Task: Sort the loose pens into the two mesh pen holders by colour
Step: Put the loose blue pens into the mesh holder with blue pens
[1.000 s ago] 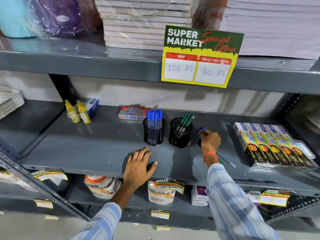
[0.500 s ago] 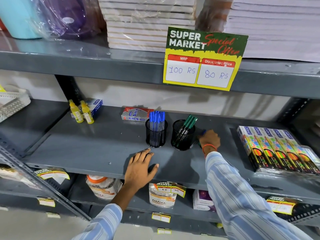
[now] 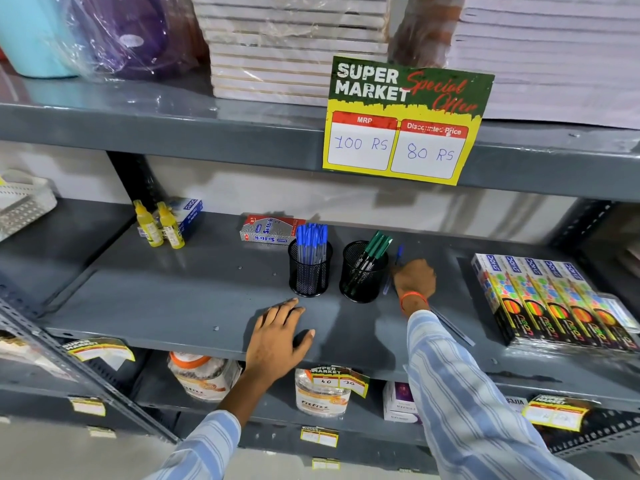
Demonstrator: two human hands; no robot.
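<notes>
Two black mesh pen holders stand side by side on the grey shelf (image 3: 173, 299). The left holder (image 3: 310, 271) is full of blue-capped pens (image 3: 311, 237). The right holder (image 3: 363, 271) has several green pens (image 3: 375, 245) leaning to the right. Just right of it, my right hand (image 3: 414, 278) is closed around a blue pen (image 3: 398, 256) whose cap sticks up past my fingers. Another loose pen (image 3: 453, 329) lies on the shelf beside my right sleeve. My left hand (image 3: 278, 336) rests flat on the shelf in front of the holders, fingers spread.
Highlighter boxes (image 3: 554, 303) lie at the right of the shelf. A red and silver box (image 3: 268, 230) sits behind the holders, and two yellow bottles (image 3: 159, 225) stand at the back left. An offer sign (image 3: 405, 119) hangs from the shelf above.
My right hand has moved up and left along the shelf, towards the right holder, with the blue pen in it. My left hand stays flat on the shelf.
</notes>
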